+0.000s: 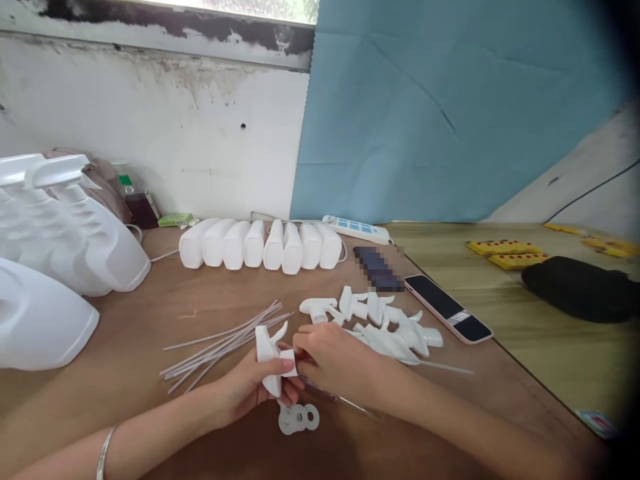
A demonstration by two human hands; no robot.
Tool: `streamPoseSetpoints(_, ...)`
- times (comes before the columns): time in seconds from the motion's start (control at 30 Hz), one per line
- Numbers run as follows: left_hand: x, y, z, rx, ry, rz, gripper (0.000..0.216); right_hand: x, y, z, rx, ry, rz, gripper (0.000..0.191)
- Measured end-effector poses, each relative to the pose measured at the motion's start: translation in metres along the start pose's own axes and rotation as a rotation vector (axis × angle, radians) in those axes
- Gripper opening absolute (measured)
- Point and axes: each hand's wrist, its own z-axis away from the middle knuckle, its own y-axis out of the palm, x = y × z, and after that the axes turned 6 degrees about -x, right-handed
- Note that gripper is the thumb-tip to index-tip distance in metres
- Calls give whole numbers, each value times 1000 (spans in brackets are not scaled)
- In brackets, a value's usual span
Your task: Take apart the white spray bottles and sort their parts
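Though part-hidden, sprayer (265, 345) between left fingers (291, 393)

Daylight comes through the window (250, 5) on the far side, its view blown out to near white. The white bottles (100, 240) at the left look bright, some of their edges melting together. The brown tabletop (127, 327) dims toward the near side, with a soft dark shadow below the left hand (250, 380) and right hand (327, 350). Coarse pixel blocks mask a dark flat object (379, 268) at right. Wide-angle distortion stretches the sides, and blurred black darkens the right edge.
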Motion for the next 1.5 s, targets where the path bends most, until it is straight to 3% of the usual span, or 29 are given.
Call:
streamPoseSetpoints(0.17,6,-1,4,66,11,61,31,2,0,-1,43,-53,-109,24)
streamPoseSetpoints(0.4,17,-11,7,246,-32,163,32,8,-13,-3,214,83,-402,22)
streamPoseSetpoints(0.53,11,-15,8,156,11,244,35,-2,-35,-9,324,172,-595,21)
streamPoseSetpoints(0.6,7,-16,8,107,50,246,36,-7,-48,-13,313,208,-580,29)
streamPoseSetpoints(0.7,6,-15,6,212,60,105,40,-2,-53,-31,224,179,-401,31)
streamPoseSetpoints(0.77,8,-14,6,282,77,12,40,10,-41,-52,123,88,-324,31)
streamPoseSetpoints(0.87,10,-13,7,261,104,-2,29,33,-8,-91,48,-181,-273,22)
streamPoseSetpoints(0.93,10,-13,9,232,77,11,22,47,17,-116,104,-311,-230,21)
streamPoseSetpoints(1.07,8,-13,10,210,11,13,22,58,57,-147,360,-487,-122,30)
streamPoseSetpoints(1.17,7,-14,9,167,-17,42,24,57,67,-154,427,-523,-126,33)
streamPoseSetpoints(1.23,8,-15,7,166,-26,60,25,56,60,-153,445,-507,-136,36)
streamPoseSetpoints(1.33,8,-16,6,149,-18,116,23,56,32,-142,369,-507,-170,43)
streamPoseSetpoints(1.43,7,-17,7,146,6,153,19,51,-1,-112,106,-502,-189,37)
streamPoseSetpoints(1.5,5,-17,7,146,17,159,21,42,-13,-80,-143,-374,-252,25)
